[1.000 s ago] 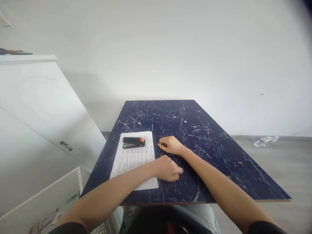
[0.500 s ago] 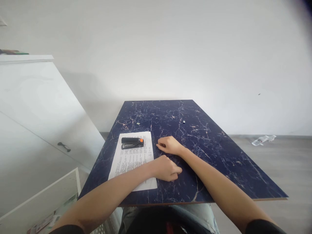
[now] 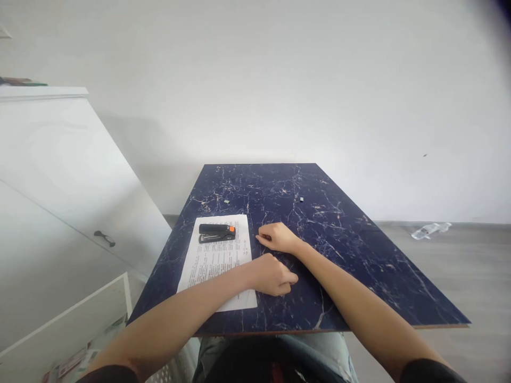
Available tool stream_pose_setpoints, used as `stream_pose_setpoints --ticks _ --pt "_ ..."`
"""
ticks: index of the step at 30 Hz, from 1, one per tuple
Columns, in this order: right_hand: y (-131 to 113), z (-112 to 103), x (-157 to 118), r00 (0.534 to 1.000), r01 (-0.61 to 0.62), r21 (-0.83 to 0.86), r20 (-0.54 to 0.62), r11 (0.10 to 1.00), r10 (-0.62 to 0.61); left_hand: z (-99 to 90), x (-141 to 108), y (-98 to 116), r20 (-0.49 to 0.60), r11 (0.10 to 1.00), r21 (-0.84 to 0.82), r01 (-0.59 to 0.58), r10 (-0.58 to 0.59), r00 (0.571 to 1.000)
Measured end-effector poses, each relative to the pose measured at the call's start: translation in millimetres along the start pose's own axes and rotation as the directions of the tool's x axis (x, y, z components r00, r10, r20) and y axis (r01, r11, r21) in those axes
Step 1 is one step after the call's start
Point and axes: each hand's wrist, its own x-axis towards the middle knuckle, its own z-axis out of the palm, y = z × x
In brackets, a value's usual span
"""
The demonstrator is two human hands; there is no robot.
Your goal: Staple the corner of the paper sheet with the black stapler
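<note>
Loosely curled left fingers [image 3: 286, 288], right fingers [image 3: 265, 231] likewise, nothing visible held, resting on table [image 3: 339, 223]

Probably a room in a home; which room, cannot tell. Evidence: plain white wall [image 3: 279, 80]; grey floor [image 3: 451, 282]; white cabinet [image 3: 59, 154] with dark handle [image 3: 104, 238], odds and ends [image 3: 24, 82] along its top. Near it, apparently an open drawer [image 3: 80, 319] of mixed small items [image 3: 74, 361]. Table [image 3: 355, 239] dark blue, marble-patterned, far edge toward wall. Stapler [image 3: 216, 233] on printed sheet [image 3: 215, 260] suggests desk work; furniture reads domestic. Clear plastic item [image 3: 430, 231] on floor.
</note>
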Motion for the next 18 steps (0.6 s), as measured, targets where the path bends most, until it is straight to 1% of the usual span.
stream_pose_setpoints --ticks 5,18 --pt "-1.0 -1.2 0.4 1.000 -0.009 -0.003 0.012 1.000 0.009 -0.3 0.2 0.3 -0.011 1.000 0.004 0.001 -0.001 1.000" --pt "-1.8 -2.3 0.6 1.000 -0.013 0.002 0.014 1.000 0.013 -2.0 0.8 1.1 0.005 1.000 -0.016 0.012 -0.012 1.000"
